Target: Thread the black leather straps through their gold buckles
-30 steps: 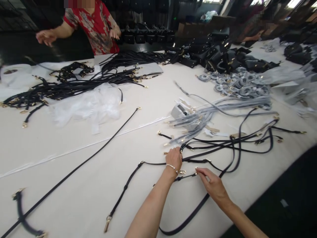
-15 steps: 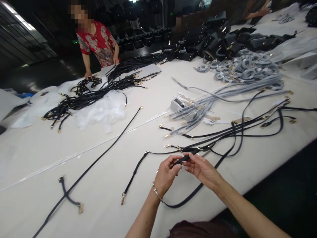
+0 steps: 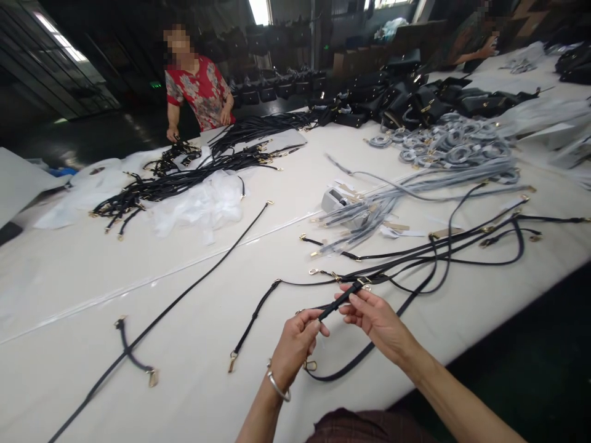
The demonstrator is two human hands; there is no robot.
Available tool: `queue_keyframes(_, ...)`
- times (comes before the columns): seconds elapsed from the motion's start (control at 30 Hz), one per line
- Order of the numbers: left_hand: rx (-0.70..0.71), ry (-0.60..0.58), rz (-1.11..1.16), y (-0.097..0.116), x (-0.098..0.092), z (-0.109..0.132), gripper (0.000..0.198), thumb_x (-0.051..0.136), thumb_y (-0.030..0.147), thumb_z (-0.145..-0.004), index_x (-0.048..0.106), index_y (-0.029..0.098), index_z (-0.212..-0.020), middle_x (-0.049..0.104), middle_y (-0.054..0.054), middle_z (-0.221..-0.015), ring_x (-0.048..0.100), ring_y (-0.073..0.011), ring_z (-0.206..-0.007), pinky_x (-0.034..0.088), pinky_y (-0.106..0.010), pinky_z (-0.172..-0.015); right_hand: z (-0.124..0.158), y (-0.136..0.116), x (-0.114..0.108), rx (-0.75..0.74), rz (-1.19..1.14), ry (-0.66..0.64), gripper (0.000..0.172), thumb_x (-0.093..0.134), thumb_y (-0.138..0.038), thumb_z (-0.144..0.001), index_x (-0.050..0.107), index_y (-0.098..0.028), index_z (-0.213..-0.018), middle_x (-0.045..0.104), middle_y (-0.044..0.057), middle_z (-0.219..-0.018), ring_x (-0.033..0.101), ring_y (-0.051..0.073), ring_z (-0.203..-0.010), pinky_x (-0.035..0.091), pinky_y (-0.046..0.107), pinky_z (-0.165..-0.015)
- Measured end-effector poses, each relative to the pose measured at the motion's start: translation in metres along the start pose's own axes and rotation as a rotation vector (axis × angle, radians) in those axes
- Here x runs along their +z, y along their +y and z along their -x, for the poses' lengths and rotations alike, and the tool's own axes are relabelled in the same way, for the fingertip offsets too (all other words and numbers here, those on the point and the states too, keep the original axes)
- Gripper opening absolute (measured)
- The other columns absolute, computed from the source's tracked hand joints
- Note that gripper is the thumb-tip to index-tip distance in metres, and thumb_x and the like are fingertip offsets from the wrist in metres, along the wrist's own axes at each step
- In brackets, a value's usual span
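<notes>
Between my two hands a black bag strap point(image 3: 340, 303) is stretched at a slant above the table. My left hand point(image 3: 295, 344) pinches its lower end, fingers closed. Higher up, close to a gold buckle point(image 3: 364, 281), my right hand point(image 3: 376, 320) grips the strap between thumb and fingers. A gold clasp point(image 3: 310, 365) shows just below my left hand, by a loop of black strap point(image 3: 351, 366) that curves under my right hand. Several more black straps point(image 3: 415, 255) with gold hardware lie just beyond. A shorter strap point(image 3: 256, 314) ends in a gold clip to the left.
One long black strap point(image 3: 184, 292) crosses a short strap point(image 3: 125, 344) at left. Grey wrapped straps point(image 3: 369, 203) and coiled ones point(image 3: 457, 141) lie far right, before black bags point(image 3: 406, 98). A co-worker point(image 3: 198, 92) stands by a black strap pile point(image 3: 184, 178). White table point(image 3: 194, 375).
My left hand has moved down and left, away from my right hand, so more of the strap shows between them. The camera view has shifted slightly.
</notes>
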State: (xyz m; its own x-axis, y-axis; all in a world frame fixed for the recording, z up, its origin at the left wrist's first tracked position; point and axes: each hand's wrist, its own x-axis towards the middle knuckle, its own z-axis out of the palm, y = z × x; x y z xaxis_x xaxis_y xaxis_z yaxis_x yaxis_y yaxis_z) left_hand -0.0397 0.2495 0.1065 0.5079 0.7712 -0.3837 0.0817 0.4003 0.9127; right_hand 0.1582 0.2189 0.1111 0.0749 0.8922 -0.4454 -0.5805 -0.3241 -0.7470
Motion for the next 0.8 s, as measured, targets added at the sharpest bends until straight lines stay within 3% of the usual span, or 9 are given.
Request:
queue_keyframes(0.17, -0.033, -0.05, 0.05, -0.006, 0.004, 0.003, 0.04, 0.053, 0.044, -0.09, 0.062, 0.009, -0.108, 0.067, -0.006, -0.077, 0.03, -0.0022, -0.04, 0.016, -0.02, -0.039, 0.003, -0.001, -0.005, -0.023, -0.055, 0.011, 0.048, 0.082, -0.042, -0.072, 0.065, -0.02, -0.111, 0.07, 0.007, -0.106, 0.067, 0.015, -0.079, 0.058, 0.024, -0.07)
queue_keyframes(0.57, -0.065, -0.134, 0.108, -0.012, 0.004, 0.0, 0.043, 0.056, 0.047, -0.089, 0.061, 0.008, -0.106, 0.067, -0.006, -0.071, 0.029, -0.0016, -0.036, 0.015, -0.018, -0.035, 0.004, 0.002, -0.013, -0.009, -0.065, 0.033, 0.038, 0.083, -0.044, -0.071, 0.068, -0.016, -0.093, 0.071, 0.006, -0.099, 0.067, 0.015, -0.076, 0.059, 0.024, -0.068)
queue_keyframes(0.8, -0.119, -0.137, 0.102, -0.017, 0.007, -0.001, 0.044, 0.056, 0.048, -0.088, 0.062, 0.008, -0.104, 0.067, -0.006, -0.07, 0.032, -0.0022, -0.036, 0.016, -0.017, -0.033, -0.001, 0.004, -0.017, 0.031, -0.081, 0.059, 0.038, 0.087, -0.043, -0.065, 0.067, -0.017, -0.084, 0.07, 0.002, -0.082, 0.065, 0.013, -0.07, 0.058, 0.022, -0.062)
